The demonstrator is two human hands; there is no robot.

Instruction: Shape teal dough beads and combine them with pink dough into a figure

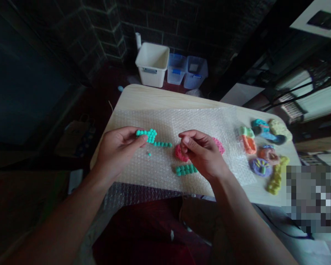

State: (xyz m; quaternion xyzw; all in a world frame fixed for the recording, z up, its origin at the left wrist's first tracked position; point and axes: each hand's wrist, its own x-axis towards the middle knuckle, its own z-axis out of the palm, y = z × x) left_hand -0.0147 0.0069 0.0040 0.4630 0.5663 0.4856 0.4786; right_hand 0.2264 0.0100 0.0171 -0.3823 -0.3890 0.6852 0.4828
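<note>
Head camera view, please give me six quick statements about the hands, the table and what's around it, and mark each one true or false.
1. Bubble wrap lies on the table. True.
2. The left hand is spread flat on the table. False: it holds a turquoise beaded piece between thumb and fingers.
3. The right hand has its thumb and fingers brought together. True.
4. The bubble wrap covers the whole table. False: the pale tabletop shows along the far edge.
5. A white bin stands beyond the table. True.
6. The turquoise beaded piece is in the right hand. False: the left hand has it.
</note>
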